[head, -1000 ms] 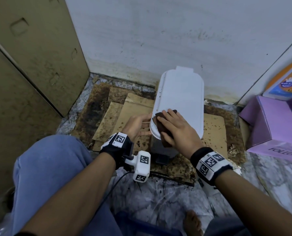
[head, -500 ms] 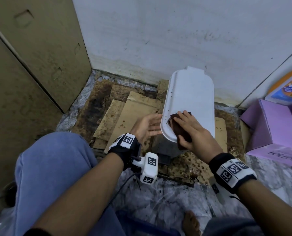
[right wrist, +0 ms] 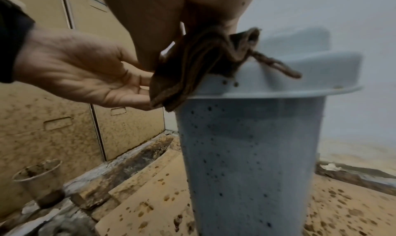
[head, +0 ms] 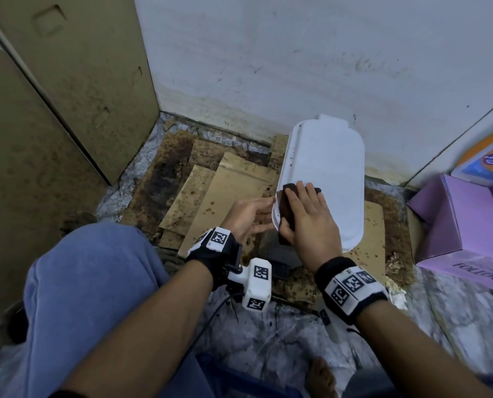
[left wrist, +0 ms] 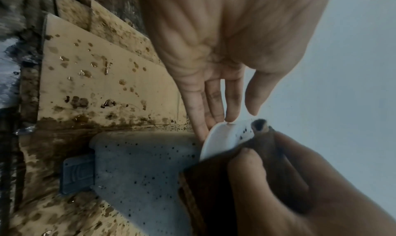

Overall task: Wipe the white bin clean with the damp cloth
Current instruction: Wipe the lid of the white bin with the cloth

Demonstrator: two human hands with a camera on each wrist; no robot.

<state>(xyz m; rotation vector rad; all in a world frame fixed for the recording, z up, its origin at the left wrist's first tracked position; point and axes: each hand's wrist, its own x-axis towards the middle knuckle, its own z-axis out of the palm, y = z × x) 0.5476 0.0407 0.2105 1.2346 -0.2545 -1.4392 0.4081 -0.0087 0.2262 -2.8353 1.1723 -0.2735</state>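
Standing on stained cardboard (head: pixel 239 191) against the wall, the white bin (head: pixel 325 173) has its lid down, so its contents cannot be seen from the head view. The right hand (head: pixel 308 219) lies flat on the lid's near left edge, fingers straight, pressing the brown cloth (head: pixel 286 216) down. The left hand (head: pixel 246 216) reaches in from the side, fingers extended, tips at the lid's rim. A purple box (head: pixel 455 225) sits to the right.

From the left wrist, the left fingers (left wrist: pixel 214 100) are straight and close together, touching the rim's underside, while the right thumb pins the cloth over the edge; dark specks dot the bin's wall.

From the right wrist, the cloth (right wrist: pixel 193 66) drapes over the lid's rim under the palm, the left hand (right wrist: pixel 85 70) opens palm-up beside it, and a dirty cup (right wrist: pixel 40 182) holding brown residue stands on the floor.
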